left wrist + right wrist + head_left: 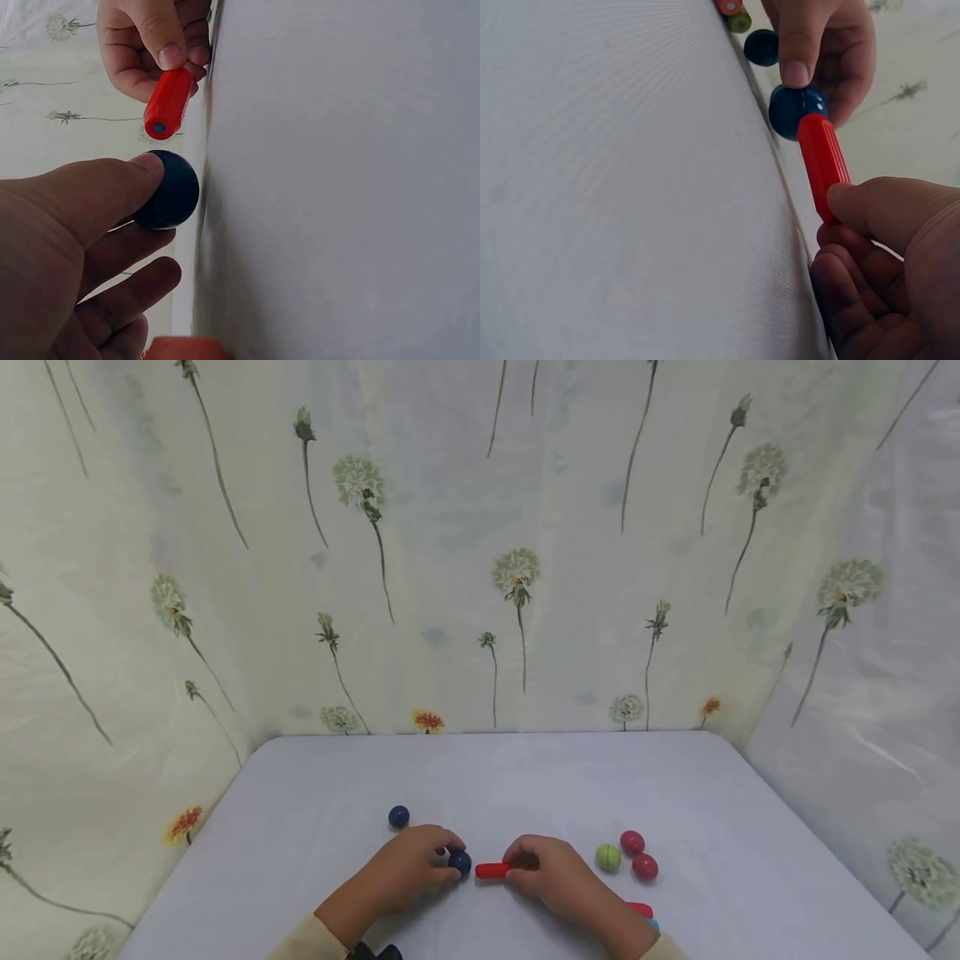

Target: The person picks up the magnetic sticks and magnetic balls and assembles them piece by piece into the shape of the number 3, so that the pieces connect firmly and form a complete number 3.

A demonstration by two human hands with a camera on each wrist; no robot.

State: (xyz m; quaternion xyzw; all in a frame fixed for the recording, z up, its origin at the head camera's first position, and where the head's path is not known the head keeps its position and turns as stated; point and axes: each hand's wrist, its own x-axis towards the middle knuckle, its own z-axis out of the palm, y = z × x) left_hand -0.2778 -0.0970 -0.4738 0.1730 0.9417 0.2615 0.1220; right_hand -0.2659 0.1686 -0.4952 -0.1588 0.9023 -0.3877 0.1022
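Observation:
My left hand (408,867) pinches a glossy dark blue ball (461,862) between thumb and fingers. Facing it, my right hand (553,872) holds a short ribbed red plastic rod (491,871) by one end, its free end pointing at the ball. In the left wrist view, the red rod (169,101) shows a small round bluish spot in its end face, with a narrow space between it and the blue ball (176,193). From the right wrist, the rod's tip (814,124) overlaps the ball (784,112). Both hands are low over the white table (525,777).
A second dark blue ball (399,817) lies beyond my left hand. Right of my right hand are a green ball (608,857) and two red balls (632,842). Another red rod (641,909) and a light blue piece (654,924) show past my right forearm. Flowered cloth (450,527) hangs behind the table.

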